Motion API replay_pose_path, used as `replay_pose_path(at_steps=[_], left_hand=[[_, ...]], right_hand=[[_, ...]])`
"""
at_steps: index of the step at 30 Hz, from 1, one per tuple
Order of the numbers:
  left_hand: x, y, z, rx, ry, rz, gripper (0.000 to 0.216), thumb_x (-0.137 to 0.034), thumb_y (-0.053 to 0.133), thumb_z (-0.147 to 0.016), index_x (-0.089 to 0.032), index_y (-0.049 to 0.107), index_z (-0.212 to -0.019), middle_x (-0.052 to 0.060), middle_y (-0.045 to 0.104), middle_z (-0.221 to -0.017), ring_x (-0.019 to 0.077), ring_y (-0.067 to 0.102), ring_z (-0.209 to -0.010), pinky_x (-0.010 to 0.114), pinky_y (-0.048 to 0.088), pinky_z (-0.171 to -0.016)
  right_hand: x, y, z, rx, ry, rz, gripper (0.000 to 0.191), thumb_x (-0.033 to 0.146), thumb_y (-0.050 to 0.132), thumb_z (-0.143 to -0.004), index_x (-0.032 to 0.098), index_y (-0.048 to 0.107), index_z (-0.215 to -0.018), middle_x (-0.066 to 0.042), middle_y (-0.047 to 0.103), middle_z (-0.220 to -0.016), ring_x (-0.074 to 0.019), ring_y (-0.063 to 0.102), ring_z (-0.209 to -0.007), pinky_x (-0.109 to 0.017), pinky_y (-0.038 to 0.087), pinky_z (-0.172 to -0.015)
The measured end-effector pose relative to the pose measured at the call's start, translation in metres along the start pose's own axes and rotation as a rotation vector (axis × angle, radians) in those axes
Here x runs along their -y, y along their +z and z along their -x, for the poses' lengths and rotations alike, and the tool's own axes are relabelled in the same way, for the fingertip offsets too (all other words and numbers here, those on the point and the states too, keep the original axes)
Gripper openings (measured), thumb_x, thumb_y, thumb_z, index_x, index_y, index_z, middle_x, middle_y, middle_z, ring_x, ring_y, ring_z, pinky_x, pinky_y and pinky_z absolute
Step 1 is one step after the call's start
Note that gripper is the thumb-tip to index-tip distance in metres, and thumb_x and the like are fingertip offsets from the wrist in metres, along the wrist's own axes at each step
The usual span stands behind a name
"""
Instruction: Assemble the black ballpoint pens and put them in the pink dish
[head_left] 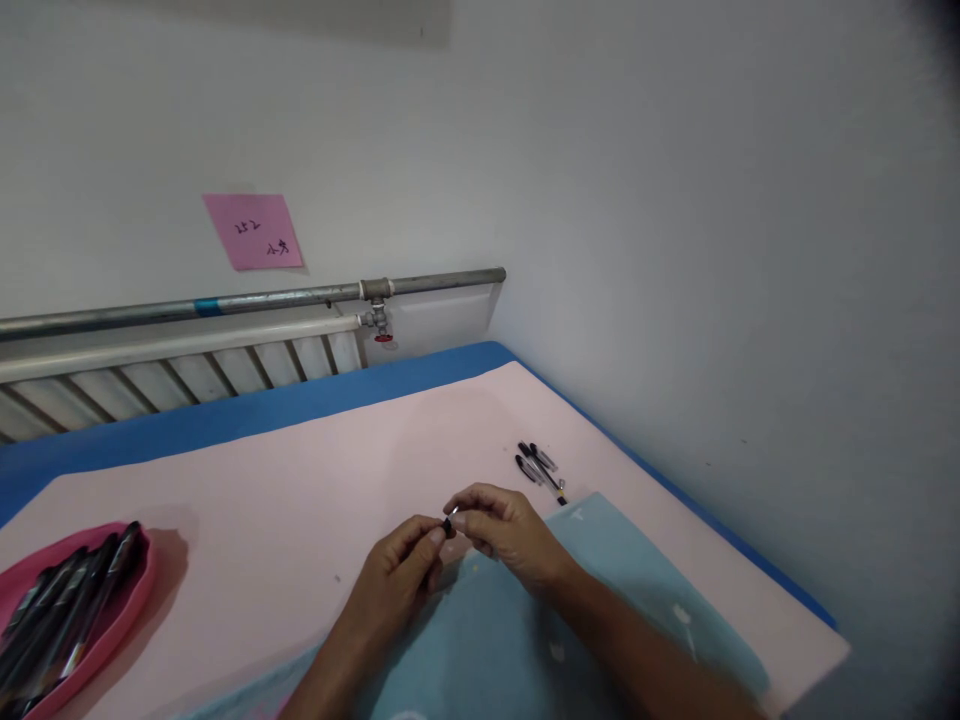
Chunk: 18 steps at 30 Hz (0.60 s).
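Observation:
My left hand and my right hand meet over the pink table cover, fingertips pinched together on a small black pen part with a bit of silver showing. Both hands are closed on it. Just beyond my right hand lie a few loose black pen pieces on the pink cover. Under my forearms lies a light blue cloth.
A pink tray holding several black pens sits at the lower left. A blue table edge runs along the back and right side. Behind it are a radiator, a metal pipe with a red valve, and a pink note on the wall.

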<state>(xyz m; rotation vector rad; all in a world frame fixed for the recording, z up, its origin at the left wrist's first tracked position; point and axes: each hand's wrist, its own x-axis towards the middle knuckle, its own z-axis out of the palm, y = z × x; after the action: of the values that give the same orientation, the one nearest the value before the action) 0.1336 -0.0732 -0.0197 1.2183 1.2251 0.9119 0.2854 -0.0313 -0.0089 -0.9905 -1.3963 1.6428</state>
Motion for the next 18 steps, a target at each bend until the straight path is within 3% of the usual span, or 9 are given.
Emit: replay_pose_path(at_steps=[4, 8, 11, 13, 15, 16, 18], left_hand=[[0.0, 0.0, 0.001, -0.077, 0.087, -0.227, 0.035, -0.047, 0.042, -0.079, -0.018, 0.06, -0.089, -0.005, 0.042, -0.05, 0.0094, 0.037, -0.047, 0.02, 0.03, -0.047], [0.001, 0.0, 0.004, -0.21, 0.242, -0.478, 0.029, -0.043, 0.043, -0.079, -0.022, 0.062, -0.089, -0.001, 0.059, -0.07, 0.0126, 0.051, -0.061, 0.022, 0.038, -0.06], [0.002, 0.001, 0.005, -0.208, 0.235, -0.531, 0.029, -0.043, 0.041, -0.081, -0.024, 0.061, -0.09, -0.001, 0.061, -0.071, 0.0126, 0.052, -0.062, 0.021, 0.038, -0.06], [0.003, 0.001, 0.004, -0.2, 0.182, -0.543, 0.031, -0.044, 0.039, -0.081, -0.023, 0.06, -0.089, -0.003, 0.057, -0.061, 0.012, 0.049, -0.055, 0.021, 0.036, -0.055], [0.003, 0.0, 0.004, -0.215, 0.149, -0.539, 0.032, -0.046, 0.038, -0.081, -0.023, 0.06, -0.087, -0.004, 0.054, -0.057, 0.0116, 0.047, -0.052, 0.021, 0.035, -0.052], [0.004, 0.0, 0.003, -0.221, 0.14, -0.532, 0.032, -0.046, 0.038, -0.08, -0.022, 0.059, -0.086, -0.004, 0.053, -0.056, 0.0116, 0.047, -0.052, 0.021, 0.034, -0.051], [0.004, -0.001, 0.002, -0.235, 0.128, -0.518, 0.033, -0.047, 0.038, -0.08, -0.022, 0.059, -0.085, -0.004, 0.051, -0.055, 0.0116, 0.046, -0.051, 0.021, 0.033, -0.051]], right_hand=[[-0.002, 0.002, -0.001, -0.058, 0.003, -0.012, 0.01, 0.023, 0.06, -0.066, 0.016, 0.062, -0.073, 0.004, 0.052, -0.06, -0.0056, 0.037, -0.048, -0.019, 0.027, -0.044], [-0.006, 0.006, -0.002, -0.1, -0.004, 0.043, 0.008, 0.023, 0.059, -0.066, 0.016, 0.061, -0.072, 0.004, 0.051, -0.06, -0.0063, 0.04, -0.05, -0.02, 0.031, -0.048], [-0.007, 0.001, -0.003, -0.082, -0.058, 0.175, 0.011, 0.026, 0.055, -0.072, 0.017, 0.061, -0.075, 0.002, 0.055, -0.064, -0.0088, 0.047, -0.057, -0.021, 0.036, -0.054], [-0.005, -0.01, -0.006, -0.161, -0.167, 0.371, 0.016, 0.029, 0.051, -0.078, 0.017, 0.061, -0.084, -0.001, 0.059, -0.075, -0.0116, 0.052, -0.067, -0.023, 0.04, -0.062], [-0.004, -0.028, -0.01, -0.36, -0.274, 0.679, 0.021, 0.029, 0.047, -0.081, 0.017, 0.058, -0.094, -0.005, 0.06, -0.089, -0.0143, 0.054, -0.078, -0.025, 0.04, -0.071], [-0.003, -0.038, -0.012, -0.457, -0.279, 0.873, 0.021, 0.026, 0.045, -0.082, 0.016, 0.057, -0.097, -0.007, 0.059, -0.096, -0.0155, 0.053, -0.084, -0.026, 0.039, -0.075], [-0.003, -0.058, -0.016, -0.527, -0.125, 1.204, 0.022, 0.019, 0.041, -0.084, 0.015, 0.056, -0.099, -0.01, 0.056, -0.103, -0.0176, 0.052, -0.092, -0.026, 0.037, -0.077]])
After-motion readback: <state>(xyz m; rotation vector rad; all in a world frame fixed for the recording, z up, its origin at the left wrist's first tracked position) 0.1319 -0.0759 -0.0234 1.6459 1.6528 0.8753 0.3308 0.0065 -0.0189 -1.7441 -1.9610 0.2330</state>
